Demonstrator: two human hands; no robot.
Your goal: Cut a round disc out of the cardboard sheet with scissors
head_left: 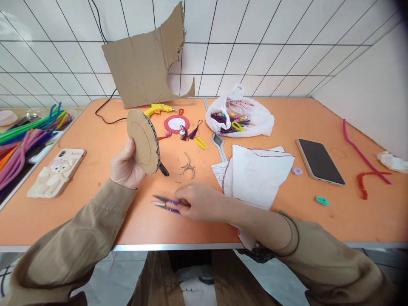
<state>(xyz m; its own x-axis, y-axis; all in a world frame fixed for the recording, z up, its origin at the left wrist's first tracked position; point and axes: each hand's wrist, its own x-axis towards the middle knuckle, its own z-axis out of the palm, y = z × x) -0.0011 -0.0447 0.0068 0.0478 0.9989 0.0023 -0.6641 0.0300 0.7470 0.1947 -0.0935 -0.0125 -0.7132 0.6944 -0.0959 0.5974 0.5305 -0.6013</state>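
My left hand [126, 168] is closed on a round cardboard disc [142, 144], tilted upright above the table, with a smaller circle drawn on its face. Behind its lower edge pokes a black stick-like thing [164, 169]; whether my fingers hold it too is hidden. In my right hand [197, 202] are purple-handled thread snips [165, 204], blades apart and pointing left, low over the table. Brown cardboard scraps [188, 165] lie just beyond the snips. A folded white cloth [258, 174] with dark red edging rests partly beneath my right forearm.
A cut cardboard sheet [140, 68] leans on the tiled wall behind a yellow glue gun [159, 109]. Near it are a red-rimmed disc [176, 123], purple tassels [194, 131] and a white plastic bag [255, 117]. Phones [57, 172] lie at both sides; pipe cleaners [28, 144] sit far left.
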